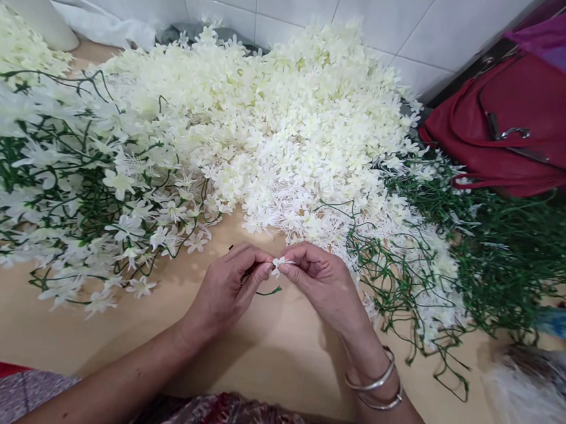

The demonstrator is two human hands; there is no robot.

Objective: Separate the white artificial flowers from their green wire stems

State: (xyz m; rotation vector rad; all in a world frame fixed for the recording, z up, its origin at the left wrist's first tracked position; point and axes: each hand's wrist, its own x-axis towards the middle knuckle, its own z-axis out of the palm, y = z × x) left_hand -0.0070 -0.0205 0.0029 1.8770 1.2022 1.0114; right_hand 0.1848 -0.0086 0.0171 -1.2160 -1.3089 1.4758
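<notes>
Near the middle of the table, my left hand (232, 286) pinches a green stem (270, 292), whose free end curves out below the fingers. A small white flower (279, 265) sits between the fingertips of both hands. From the other side my right hand (324, 283) holds that flower between thumb and forefinger. The fingertips of the two hands nearly meet, and they hide the join of stem and flower. Behind them lies a large heap of loose white flowers (298, 129).
White flowers on green stems (118, 213) spread over the left. On the right lie bare green stems (522, 254), a red bag (522, 125) and a clear plastic bag (536, 404). A tiled wall (297, 3) bounds the wooden table (272, 366) at the back.
</notes>
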